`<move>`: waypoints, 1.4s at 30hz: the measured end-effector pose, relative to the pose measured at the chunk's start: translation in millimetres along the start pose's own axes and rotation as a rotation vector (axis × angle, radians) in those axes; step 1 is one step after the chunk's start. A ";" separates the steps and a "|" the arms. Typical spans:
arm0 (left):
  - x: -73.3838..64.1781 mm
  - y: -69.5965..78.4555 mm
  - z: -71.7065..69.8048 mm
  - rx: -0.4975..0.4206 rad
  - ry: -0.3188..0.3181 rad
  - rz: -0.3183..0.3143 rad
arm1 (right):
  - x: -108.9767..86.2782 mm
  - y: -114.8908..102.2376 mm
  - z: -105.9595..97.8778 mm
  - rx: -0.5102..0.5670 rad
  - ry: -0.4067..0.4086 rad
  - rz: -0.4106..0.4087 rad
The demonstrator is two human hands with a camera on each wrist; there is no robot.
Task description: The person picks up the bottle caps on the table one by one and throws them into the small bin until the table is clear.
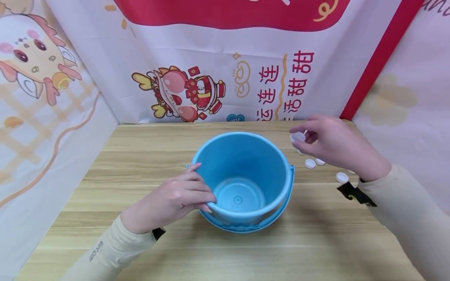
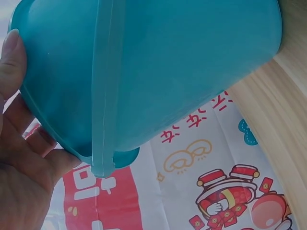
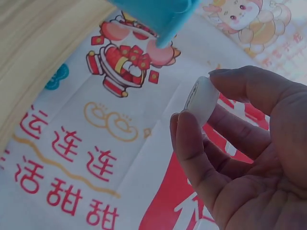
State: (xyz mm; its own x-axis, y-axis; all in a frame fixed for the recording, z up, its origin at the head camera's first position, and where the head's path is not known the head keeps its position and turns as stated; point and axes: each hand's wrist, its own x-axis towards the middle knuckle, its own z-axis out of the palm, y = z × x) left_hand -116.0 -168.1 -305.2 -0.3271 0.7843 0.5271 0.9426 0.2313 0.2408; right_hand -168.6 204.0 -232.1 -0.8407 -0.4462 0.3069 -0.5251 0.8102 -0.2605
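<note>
A light-blue plastic bucket (image 1: 246, 160) stands on the table, its mouth tipped toward the head camera and its round bottom visible inside. My left hand (image 1: 175, 195) grips the bucket's near-left rim, fingers outside and over the edge. From the left wrist view, the bucket's outer wall (image 2: 192, 62) and its folded-down handle (image 2: 106, 86) fill the upper part. To the right of the bucket, my right hand (image 1: 327, 144) is raised above the table. Between thumb and fingertips it pinches a white bottle cap (image 3: 204, 99), held on edge in the right wrist view.
Several more white caps (image 1: 310, 164) lie scattered on the wooden table (image 1: 147, 152) below and beside the right hand. Printed cloth (image 1: 211, 47) with cartoon figures hangs along the table's back edge and both sides.
</note>
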 end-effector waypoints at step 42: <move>33.3 3.5 -26.6 0.165 -0.319 0.097 | 80.0 -107.5 39.9 -0.016 -0.474 -0.295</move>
State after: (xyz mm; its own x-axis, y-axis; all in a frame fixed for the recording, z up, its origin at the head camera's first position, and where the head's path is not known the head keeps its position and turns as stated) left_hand -125.4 -156.5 -265.1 -0.2232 0.9410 0.2545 0.9748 0.2167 0.0537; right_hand -184.7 66.0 -216.1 -0.6276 -0.7743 -0.0811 -0.7484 0.6288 -0.2109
